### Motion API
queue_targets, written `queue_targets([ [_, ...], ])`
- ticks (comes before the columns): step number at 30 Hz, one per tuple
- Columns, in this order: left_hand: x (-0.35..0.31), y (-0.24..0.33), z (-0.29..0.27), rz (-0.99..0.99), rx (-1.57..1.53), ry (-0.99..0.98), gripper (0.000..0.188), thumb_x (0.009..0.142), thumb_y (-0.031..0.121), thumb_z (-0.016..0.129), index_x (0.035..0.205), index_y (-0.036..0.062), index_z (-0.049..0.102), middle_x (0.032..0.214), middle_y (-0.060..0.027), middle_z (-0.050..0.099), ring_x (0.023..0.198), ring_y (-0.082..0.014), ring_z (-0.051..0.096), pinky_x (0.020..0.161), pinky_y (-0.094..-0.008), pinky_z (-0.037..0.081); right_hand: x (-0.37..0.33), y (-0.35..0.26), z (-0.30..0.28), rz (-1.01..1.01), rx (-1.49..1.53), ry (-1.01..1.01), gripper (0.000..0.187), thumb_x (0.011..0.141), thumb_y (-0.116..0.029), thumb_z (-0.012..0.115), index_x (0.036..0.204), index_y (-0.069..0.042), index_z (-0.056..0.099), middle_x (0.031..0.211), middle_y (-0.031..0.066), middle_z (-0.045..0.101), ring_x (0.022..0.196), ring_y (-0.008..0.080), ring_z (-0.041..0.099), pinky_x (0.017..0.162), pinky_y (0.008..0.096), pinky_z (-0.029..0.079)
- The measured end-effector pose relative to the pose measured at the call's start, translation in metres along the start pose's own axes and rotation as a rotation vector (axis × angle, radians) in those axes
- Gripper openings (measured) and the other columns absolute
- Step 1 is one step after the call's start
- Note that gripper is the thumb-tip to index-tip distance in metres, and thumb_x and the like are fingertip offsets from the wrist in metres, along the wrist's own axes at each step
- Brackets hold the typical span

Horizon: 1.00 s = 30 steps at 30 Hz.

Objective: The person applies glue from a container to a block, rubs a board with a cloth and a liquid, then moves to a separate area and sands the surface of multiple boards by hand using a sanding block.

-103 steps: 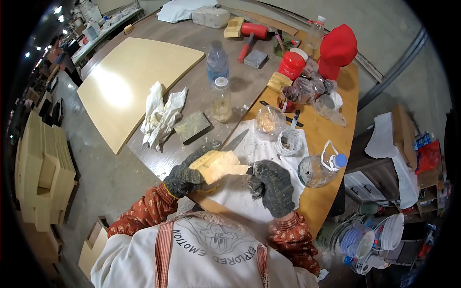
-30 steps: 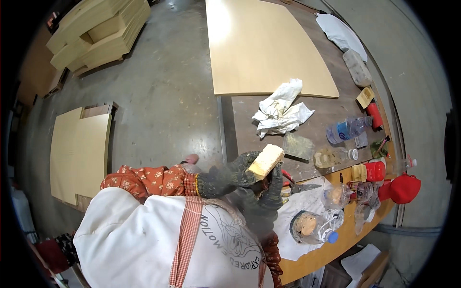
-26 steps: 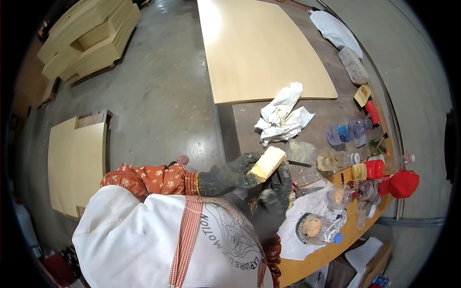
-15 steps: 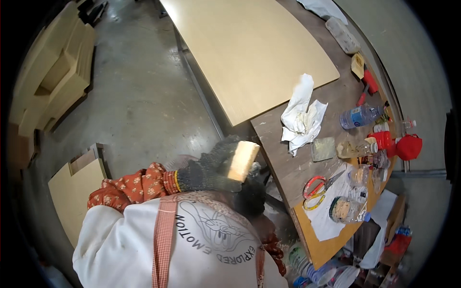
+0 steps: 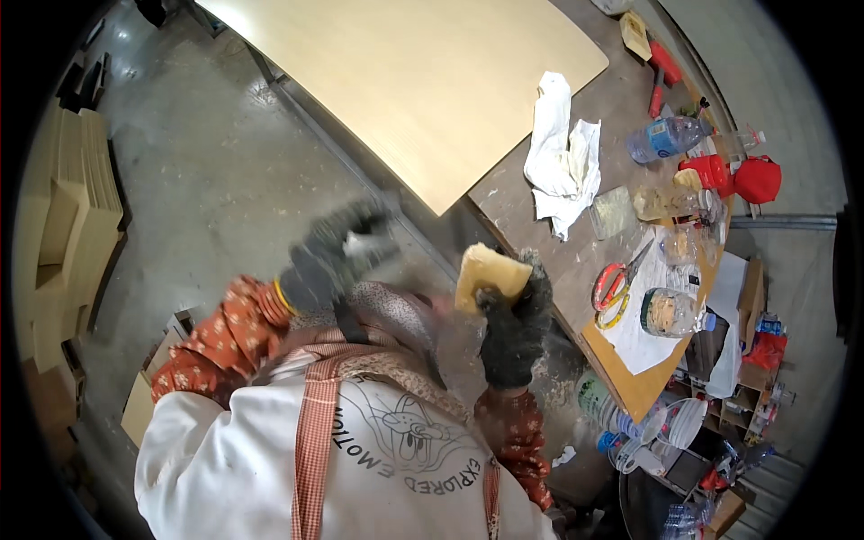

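Observation:
My right hand (image 5: 513, 337), in a dark dusty knit glove, grips a tan sponge-like rectangular block (image 5: 490, 274), its thumb pressed on the near face. The block is beside the table's near edge. My left hand (image 5: 333, 256), gloved the same way, is raised over the floor to the left, apart from the block. Motion smears its fingers. A whitish patch shows between them, and I cannot make out whether it is a held thing. A large pale wood panel (image 5: 405, 90) lies ahead of both hands, its near corner overhanging the table (image 5: 504, 202).
On the table are a crumpled white cloth (image 5: 562, 166), scissors (image 5: 612, 288), a clear square-sided container (image 5: 614, 213), a water bottle (image 5: 666, 139) and a jar (image 5: 668, 313). Stacked boards (image 5: 81, 198) stand at far left. Bottles and tubs (image 5: 630, 436) crowd the lower right.
My left hand has come away from the block and swung left. The block is now in my right hand, its broad face showing. The view has shifted, so the table's things appear higher.

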<state>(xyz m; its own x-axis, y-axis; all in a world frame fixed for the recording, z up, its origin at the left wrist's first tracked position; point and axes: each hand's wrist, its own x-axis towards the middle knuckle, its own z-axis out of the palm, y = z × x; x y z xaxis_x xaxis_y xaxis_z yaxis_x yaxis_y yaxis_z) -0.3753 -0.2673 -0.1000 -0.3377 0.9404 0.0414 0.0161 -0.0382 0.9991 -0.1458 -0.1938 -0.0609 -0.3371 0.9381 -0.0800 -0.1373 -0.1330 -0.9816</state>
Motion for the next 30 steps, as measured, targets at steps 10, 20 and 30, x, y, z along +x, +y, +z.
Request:
queue_targets([
  [10,0.149,-0.017,-0.06,0.664,1.089,0.395,0.063,0.078,0.045,0.066,0.127,0.0076,0.047,0.125,-0.0135,0.052,0.117,-0.0282,0.049,0.1,-0.0463,0.037,0.027,0.012,0.02,-0.276,-0.641,-0.001,0.058,0.072,-0.01,0.077,0.121,0.003,0.048,0.112,0.0153,0.056,0.099,0.023,0.056,0.085,0.0332,0.049],
  [20,0.152,-0.021,-0.041,0.508,1.3,0.421,0.062,0.08,0.046,0.064,0.128,0.0105,0.046,0.127,-0.014,0.05,0.123,-0.0341,0.042,0.102,-0.047,0.033,0.038,0.023,0.019,-0.452,-0.834,-0.075,0.053,0.074,-0.013,0.076,0.117,0.004,0.051,0.107,0.0169,0.059,0.095,0.0254,0.059,0.082,0.0346,0.05],
  [30,0.153,-0.028,-0.044,0.559,1.293,0.433,0.065,0.079,0.048,0.064,0.129,0.0111,0.046,0.127,-0.0163,0.049,0.122,-0.0339,0.042,0.101,-0.0467,0.035,0.022,0.024,0.023,-0.535,-0.809,0.057,0.051,0.074,-0.013,0.075,0.116,0.004,0.052,0.108,0.0179,0.06,0.095,0.0286,0.061,0.083,0.0348,0.049],
])
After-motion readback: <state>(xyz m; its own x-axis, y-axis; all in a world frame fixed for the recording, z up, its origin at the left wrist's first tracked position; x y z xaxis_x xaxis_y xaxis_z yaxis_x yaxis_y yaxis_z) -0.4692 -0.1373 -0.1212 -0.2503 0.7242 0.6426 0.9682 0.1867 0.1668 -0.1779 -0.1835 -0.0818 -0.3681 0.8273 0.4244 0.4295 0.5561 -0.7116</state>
